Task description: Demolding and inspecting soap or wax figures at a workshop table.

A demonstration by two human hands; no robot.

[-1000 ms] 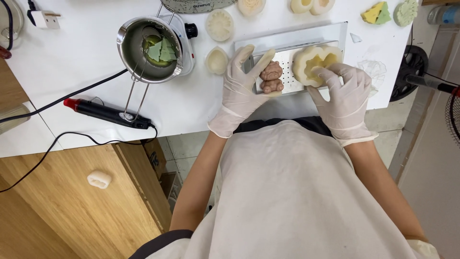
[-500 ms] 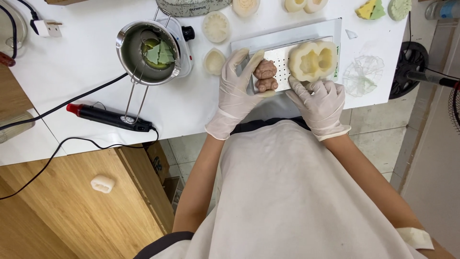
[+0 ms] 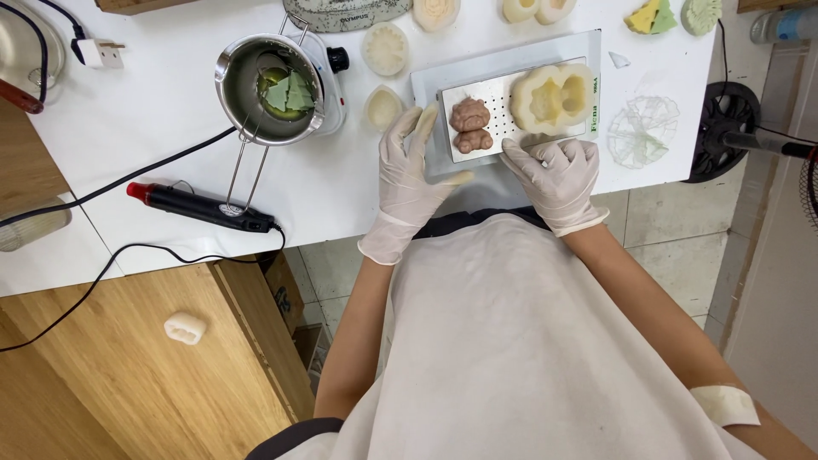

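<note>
The brown bear-shaped casting [image 3: 470, 125], long axis 12-to-6, lies at 3 o'clock just beside the open left hand [image 3: 411, 170]; the right hand [image 3: 555, 175], loosely curled and empty, rests at its 4 o'clock.

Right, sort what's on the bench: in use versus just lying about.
In use: left hand and right hand at the perforated metal plate; brown moulded figure; cream mould.

Lying about: melting pot, black heat tool, clear crumpled wrap.
</note>
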